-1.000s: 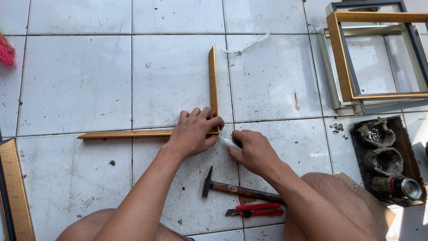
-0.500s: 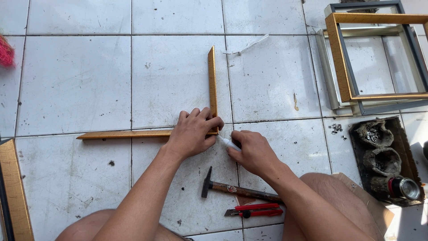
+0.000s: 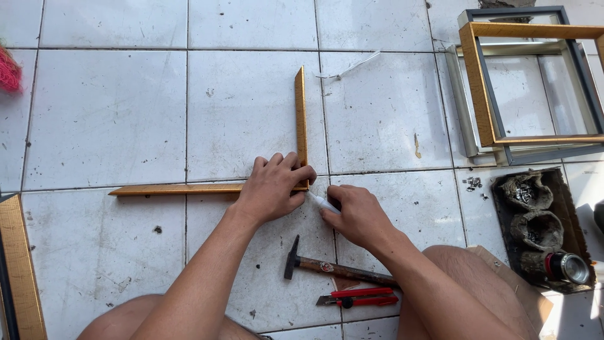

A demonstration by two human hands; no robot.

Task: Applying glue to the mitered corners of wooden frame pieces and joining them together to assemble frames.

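Left hand [image 3: 272, 187] presses frame corner [image 3: 304, 182]; right hand [image 3: 357, 215] holds tube [image 3: 322, 202] beside it.

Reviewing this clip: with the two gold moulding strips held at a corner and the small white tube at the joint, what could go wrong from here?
1. Only the left hand pins the corner of the gold moulding strips; their far ends lie free on the tiled floor, so the joint could slip out of square.
2. The right hand holds the small white tube beside the left fingertips, so its contents might get on them.
3. The hammer and red cutter lie close under the right forearm and might be knocked.
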